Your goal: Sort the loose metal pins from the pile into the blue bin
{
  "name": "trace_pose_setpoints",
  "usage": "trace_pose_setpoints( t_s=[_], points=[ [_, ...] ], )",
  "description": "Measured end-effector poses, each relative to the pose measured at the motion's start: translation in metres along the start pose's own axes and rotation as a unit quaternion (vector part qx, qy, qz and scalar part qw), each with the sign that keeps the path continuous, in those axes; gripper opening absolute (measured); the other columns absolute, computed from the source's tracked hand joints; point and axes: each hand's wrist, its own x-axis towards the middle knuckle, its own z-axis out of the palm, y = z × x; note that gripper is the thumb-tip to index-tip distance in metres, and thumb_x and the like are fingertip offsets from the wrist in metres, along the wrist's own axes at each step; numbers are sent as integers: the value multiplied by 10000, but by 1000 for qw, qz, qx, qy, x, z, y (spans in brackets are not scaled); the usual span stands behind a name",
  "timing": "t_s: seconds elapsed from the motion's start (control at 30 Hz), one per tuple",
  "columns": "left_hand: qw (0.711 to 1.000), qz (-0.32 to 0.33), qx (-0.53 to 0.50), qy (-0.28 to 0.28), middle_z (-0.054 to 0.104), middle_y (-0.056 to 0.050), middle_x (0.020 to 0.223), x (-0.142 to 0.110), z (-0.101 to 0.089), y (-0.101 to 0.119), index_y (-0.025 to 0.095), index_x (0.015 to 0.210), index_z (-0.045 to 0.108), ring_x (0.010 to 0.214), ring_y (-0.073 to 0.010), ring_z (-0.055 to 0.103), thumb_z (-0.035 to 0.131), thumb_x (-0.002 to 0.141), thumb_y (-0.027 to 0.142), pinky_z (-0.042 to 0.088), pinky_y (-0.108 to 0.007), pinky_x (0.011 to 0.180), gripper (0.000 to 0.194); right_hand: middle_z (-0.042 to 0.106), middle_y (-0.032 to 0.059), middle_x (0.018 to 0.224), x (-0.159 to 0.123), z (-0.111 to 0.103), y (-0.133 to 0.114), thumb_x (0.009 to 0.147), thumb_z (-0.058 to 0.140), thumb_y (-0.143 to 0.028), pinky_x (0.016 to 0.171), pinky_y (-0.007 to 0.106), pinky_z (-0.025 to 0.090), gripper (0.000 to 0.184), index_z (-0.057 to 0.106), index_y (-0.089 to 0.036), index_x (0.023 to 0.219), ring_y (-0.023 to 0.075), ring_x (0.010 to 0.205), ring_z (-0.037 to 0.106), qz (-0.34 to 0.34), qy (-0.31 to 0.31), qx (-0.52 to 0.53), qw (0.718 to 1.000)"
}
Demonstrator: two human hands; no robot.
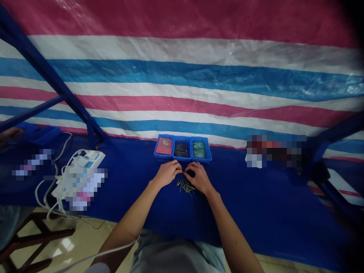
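Pinching a thin metal pin, the left hand and right hand are meeting between blue bins just ahead and loose pins just behind.

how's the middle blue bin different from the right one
The middle blue bin holds a loose heap of thin metal pins, while the right blue bin holds flat green items. The middle bin is flanked on both sides, while the right bin ends the row of three. Both are open blue trays of similar size.

Far-right objects pixelated; item between fingers too small to tell.
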Motion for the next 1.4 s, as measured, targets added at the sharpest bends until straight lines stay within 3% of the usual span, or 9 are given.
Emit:
trace_pose_setpoints(
  t_s=[0.17, 0.33, 0.63, 0.97, 1.4],
  points=[
    [999, 18, 33, 1, 628, -35, 1024, 0, 3, 2, 218, 1017, 613, 949, -185, 628, 476, 1014, 339, 448, -256, 750, 183, 672, 48, 979, 1, 2, 4, 901, 661, -216, 874, 385, 403, 51, 708, -230, 886, 234, 947, 582, 6, -4, 7, 1000],
    [1000, 17, 0, 21, 667, -28, 978, -1, -1, 3, 214, 1031, 606, 927, -184, 638, 452, 1024, 351, 447, -260, 753, 206, 682, 46, 935, 1, -1, 2, 949, 592, -205, 875, 385, 412, 108, 674, -217, 881, 225, 907, 590, -5, 4, 26, 1000],
    [995, 58, -71, 43, 718, -18, 1000, -2, -3, 6, 245, 1049, 698, 920, -176, 666, 513, 999, 346, 465, -258, 821, 217, 686, 39, 887, -1, -7, -7, 965, 578, -238, 815, 359, 457, 101, 665, -227, 917, 223, 864, 613, -7, 31, 71, 997],
    [993, 58, -87, 48, 711, -21, 916, -3, -7, 9, 227, 1008, 711, 812, -159, 655, 519, 993, 299, 462, -246, 746, 205, 697, 56, 947, -5, -6, -5, 971, 576, -249, 837, 361, 500, 118, 691, -237, 996, 223, 887, 639, -45, 48, 60, 996],
    [986, 42, -150, 57, 711, -28, 882, -2, -5, 7, 207, 964, 740, 782, -151, 649, 509, 996, 319, 465, -245, 729, 259, 655, 58, 927, -3, -13, -17, 1039, 415, -261, 783, 308, 476, 215, 623, -222, 1001, 198, 842, 624, -27, -8, 50, 998]
  ],
)
